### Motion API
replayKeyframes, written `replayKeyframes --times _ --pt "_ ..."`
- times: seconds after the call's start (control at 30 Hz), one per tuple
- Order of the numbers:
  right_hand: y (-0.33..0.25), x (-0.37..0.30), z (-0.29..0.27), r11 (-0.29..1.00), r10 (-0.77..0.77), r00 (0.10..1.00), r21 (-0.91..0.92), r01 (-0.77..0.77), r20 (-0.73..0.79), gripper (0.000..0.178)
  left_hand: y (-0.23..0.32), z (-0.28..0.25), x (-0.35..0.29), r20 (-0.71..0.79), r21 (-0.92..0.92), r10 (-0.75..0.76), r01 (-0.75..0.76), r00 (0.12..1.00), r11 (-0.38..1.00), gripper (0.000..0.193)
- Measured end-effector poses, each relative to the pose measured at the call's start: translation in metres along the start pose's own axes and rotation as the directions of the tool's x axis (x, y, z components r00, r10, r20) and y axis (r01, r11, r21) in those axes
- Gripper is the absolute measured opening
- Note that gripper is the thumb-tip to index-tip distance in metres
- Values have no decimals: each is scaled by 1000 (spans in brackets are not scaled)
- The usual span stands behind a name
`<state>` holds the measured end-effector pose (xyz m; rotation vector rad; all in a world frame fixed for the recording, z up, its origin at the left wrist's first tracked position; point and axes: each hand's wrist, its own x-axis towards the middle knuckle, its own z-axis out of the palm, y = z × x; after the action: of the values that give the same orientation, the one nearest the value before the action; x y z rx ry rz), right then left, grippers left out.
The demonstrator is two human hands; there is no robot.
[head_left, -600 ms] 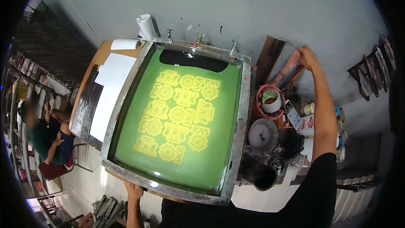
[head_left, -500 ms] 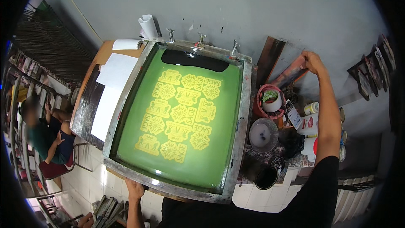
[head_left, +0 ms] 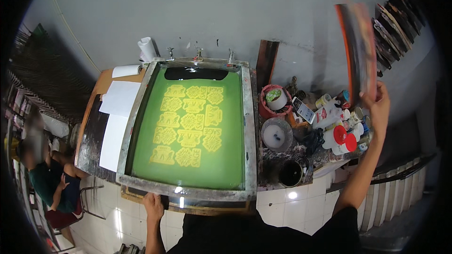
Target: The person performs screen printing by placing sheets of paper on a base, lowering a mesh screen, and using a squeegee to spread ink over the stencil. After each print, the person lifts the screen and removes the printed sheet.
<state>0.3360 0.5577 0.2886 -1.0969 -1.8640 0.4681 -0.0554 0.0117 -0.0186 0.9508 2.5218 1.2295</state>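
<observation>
The 2 bare hands are well apart. The right hand (head_left: 379,108) pinches the lower end of a long squeegee (head_left: 358,51) between thumb and curled fingers. The squeegee stands nearly upright beyond that hand, in front of the grey wall (head_left: 306,19); its orange edge faces the left hand's side, its pinkish edge faces outward, and its surface shows blurred.

The left hand (head_left: 153,205) is curled, knuckles up, at the near edge of the print screen (head_left: 251,127). From here I cannot tell whether it clasps the frame or the board (head_left: 207,207) beneath.

Ahead of the left hand lies the green mesh (head_left: 221,169), marked with yellow designs (head_left: 189,138). A pool of black ink (head_left: 195,74) spans its far end, below 3 metal clamps (head_left: 198,55).

Left of the frame, forward of the left hand, white sheets (head_left: 121,96) lie flat. On the worktop (head_left: 320,156), inward of the right hand, are a red bucket (head_left: 269,112), a grey bowl (head_left: 288,138), a phone (head_left: 303,110) and 2 red-lidded containers (head_left: 348,144). A person (head_left: 54,188) sits well left of the left hand.
</observation>
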Motion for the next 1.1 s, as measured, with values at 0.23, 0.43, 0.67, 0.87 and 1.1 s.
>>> replayKeyframes --times 0.23,0.43,0.67,0.87,1.1 --pt "-51 -66 76 818 141 990 564 -110 -12 41 15 -7 9 13 -257 -59 60 998 965 32" --pt "-112 -108 135 766 190 977 607 -211 100 25 30 -21 16 159 -329 -87 136 983 934 34" --pt "-128 -188 193 830 178 907 437 -347 383 32 38 -41 29 421 -371 -106 277 901 886 39" --pt "-111 -202 241 953 302 889 -142 -269 344 31 31 -42 38 516 -417 -33 285 856 863 39" --pt "-123 -217 243 912 398 831 -268 -312 388 45 18 -35 37 496 -379 -2 218 868 899 39"
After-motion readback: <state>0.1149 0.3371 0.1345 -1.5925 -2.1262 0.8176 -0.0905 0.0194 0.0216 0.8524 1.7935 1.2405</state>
